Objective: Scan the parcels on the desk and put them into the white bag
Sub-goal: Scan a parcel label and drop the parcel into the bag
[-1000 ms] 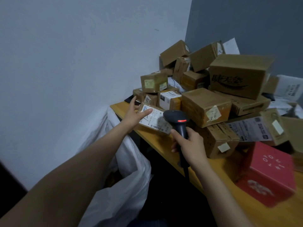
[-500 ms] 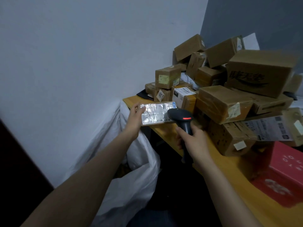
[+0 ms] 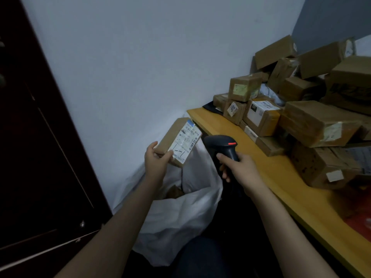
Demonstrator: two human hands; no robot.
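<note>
several parcels [image 3: 313, 123] stacked on the desk [image 3: 279, 177] run off the right edge of view; their labels are too blurred to read. inside the white bag [image 3: 180, 215] only a brown corner shows. left hand [image 3: 155, 164] extended, thumb and fingers curled round the near end of a small labelled parcel [image 3: 178, 141], label up. right hand [image 3: 240, 170] grips the scanner [image 3: 221, 144] handle. the parcel sits above the bag mouth, off the desk's left edge, just left of the scanner head
</note>
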